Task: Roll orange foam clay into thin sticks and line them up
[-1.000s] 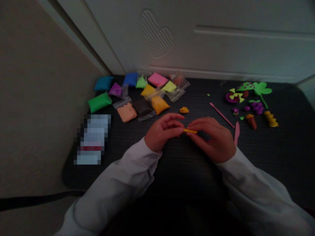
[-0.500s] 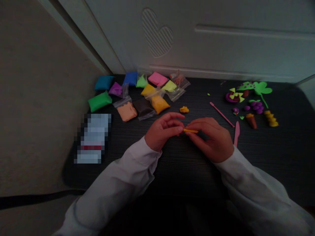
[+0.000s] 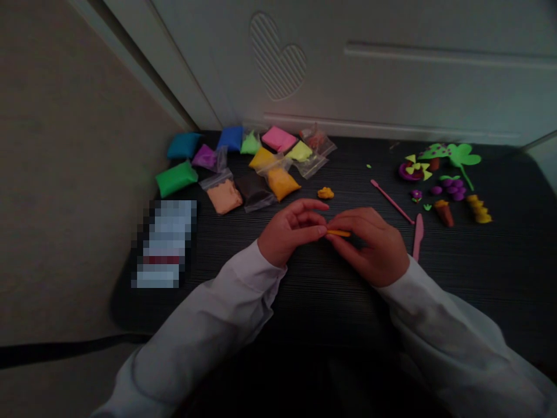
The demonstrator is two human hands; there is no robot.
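Note:
Between my two hands is a thin strip of orange modelling clay. The thumb and fingertips of my left hand pinch its left end, which they hide. My right hand is closed on the strip from the right, thumb below and fingers above, with the strip's free end showing between them. Just beyond my fingers a crumpled lump of orange clay lies on the dark table. To the right of it rests a pink modelling stick, and by my right wrist a pink plastic knife.
Bags of coloured clay, including an orange one and a green one, lie at the back left. A phone with a blurred screen is at the left. Small clay pieces, among them a purple cluster, stand at the right.
My hands stay almost in place around the orange clay strip. The left fingertips have shifted slightly right along it, so a little less of its left part shows.

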